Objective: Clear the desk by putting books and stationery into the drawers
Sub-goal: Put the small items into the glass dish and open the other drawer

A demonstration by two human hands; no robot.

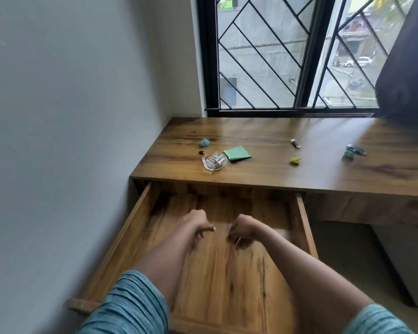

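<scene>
Both forearms reach forward and down from the bottom of the view, bare from the elbow, each with a teal ribbed sleeve at the upper arm. The left hand [199, 226] and the right hand [243, 231] are near each other but apart, with a gap between them. Both wrists bend downward and the fingers curl inward. Both hands are blurred, so any grip cannot be told.

Teal ribbed sleeves [130, 307] — bare forearms [169, 261]
</scene>
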